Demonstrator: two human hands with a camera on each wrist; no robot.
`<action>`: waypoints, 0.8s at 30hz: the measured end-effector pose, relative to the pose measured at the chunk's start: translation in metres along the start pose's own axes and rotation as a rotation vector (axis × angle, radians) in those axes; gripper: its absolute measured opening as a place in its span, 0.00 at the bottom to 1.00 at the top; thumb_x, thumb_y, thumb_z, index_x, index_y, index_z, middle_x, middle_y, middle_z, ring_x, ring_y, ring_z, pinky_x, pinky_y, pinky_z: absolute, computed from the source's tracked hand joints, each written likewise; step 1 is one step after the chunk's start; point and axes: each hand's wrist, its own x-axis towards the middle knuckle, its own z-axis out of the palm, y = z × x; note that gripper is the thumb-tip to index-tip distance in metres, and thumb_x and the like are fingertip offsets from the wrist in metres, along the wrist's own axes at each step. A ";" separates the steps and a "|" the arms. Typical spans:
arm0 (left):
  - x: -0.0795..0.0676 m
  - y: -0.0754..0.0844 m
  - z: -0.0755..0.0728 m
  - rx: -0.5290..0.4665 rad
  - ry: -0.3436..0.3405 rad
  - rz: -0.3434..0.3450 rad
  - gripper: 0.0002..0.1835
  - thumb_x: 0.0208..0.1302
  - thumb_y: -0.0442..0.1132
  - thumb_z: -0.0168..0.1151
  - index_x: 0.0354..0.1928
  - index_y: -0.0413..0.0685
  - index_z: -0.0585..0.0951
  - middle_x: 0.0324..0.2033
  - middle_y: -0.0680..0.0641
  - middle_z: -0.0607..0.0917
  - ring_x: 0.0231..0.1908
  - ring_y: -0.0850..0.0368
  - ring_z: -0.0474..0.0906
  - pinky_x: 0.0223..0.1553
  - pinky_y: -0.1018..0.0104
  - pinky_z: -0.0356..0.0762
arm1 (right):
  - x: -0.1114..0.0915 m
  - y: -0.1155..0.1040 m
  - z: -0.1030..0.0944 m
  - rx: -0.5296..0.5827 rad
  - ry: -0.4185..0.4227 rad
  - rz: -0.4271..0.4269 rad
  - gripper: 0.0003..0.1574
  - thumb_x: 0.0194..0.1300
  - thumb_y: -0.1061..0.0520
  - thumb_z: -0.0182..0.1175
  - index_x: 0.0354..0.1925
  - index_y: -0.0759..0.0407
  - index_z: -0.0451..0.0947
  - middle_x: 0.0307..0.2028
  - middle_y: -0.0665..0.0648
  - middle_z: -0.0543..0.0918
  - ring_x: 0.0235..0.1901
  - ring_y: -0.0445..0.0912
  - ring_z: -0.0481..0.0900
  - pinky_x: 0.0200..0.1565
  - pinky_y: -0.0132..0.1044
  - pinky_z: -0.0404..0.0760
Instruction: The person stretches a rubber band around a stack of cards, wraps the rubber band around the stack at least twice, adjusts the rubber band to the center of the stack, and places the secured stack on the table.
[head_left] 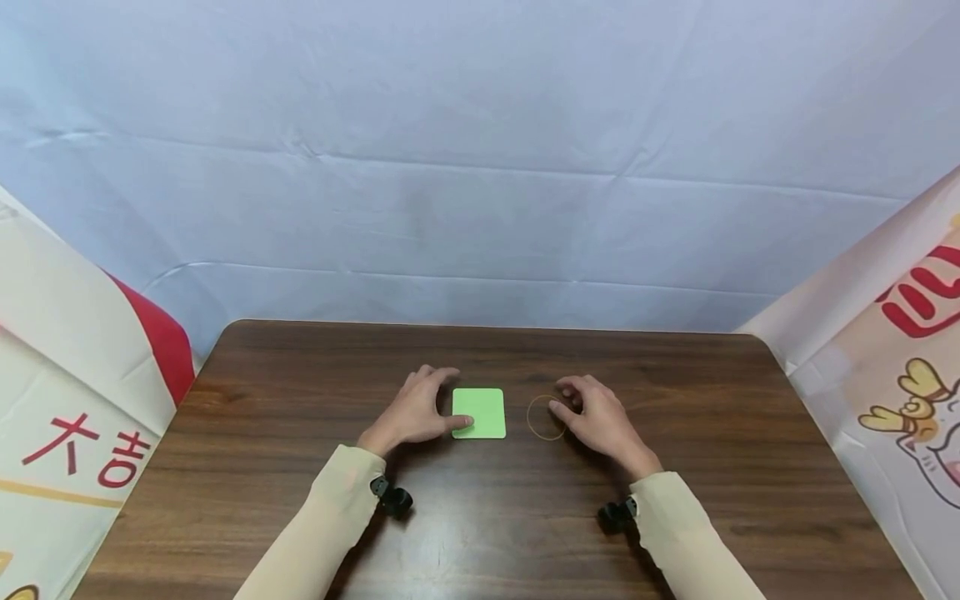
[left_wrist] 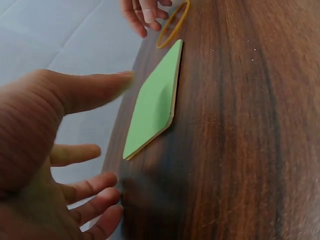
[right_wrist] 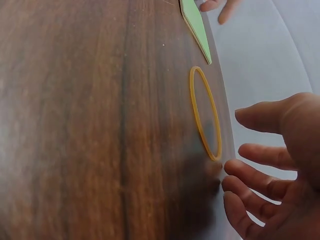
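Note:
A flat light-green square with rounded corners (head_left: 487,412) lies on the wooden table; in the left wrist view its thin edge is tan. My left hand (head_left: 420,410) is at its left side, fingers spread, with the thumb (left_wrist: 97,90) over the square, not gripping it. To the right of the square lies a thin yellow rubber band (right_wrist: 195,107), spread in a round loop. My right hand (head_left: 597,417) hovers at the band's right side, its fingers (right_wrist: 260,180) relaxed and apart, holding nothing. In the head view its thumb tip overlaps the band's edge.
The dark wooden tabletop (head_left: 300,367) has rounded far corners. Behind it hangs a pale blue-grey cloth (head_left: 465,208). Printed cloths stand at the left (head_left: 75,400) and right (head_left: 900,400). Small black devices are strapped to both wrists.

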 end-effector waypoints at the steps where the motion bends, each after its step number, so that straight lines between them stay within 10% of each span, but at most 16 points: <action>1: 0.000 -0.001 0.001 0.007 -0.015 -0.004 0.46 0.55 0.56 0.77 0.72 0.45 0.70 0.56 0.40 0.74 0.53 0.43 0.69 0.56 0.46 0.71 | 0.001 0.000 0.001 -0.004 -0.002 -0.001 0.23 0.70 0.52 0.67 0.58 0.63 0.79 0.43 0.57 0.79 0.41 0.50 0.76 0.44 0.50 0.76; 24: 0.024 0.017 -0.003 0.089 -0.196 -0.153 0.42 0.36 0.43 0.90 0.54 0.45 0.75 0.43 0.46 0.67 0.44 0.46 0.58 0.46 0.53 0.56 | 0.012 -0.004 0.011 -0.058 -0.046 0.025 0.25 0.68 0.51 0.68 0.58 0.62 0.80 0.43 0.58 0.75 0.40 0.51 0.72 0.41 0.48 0.74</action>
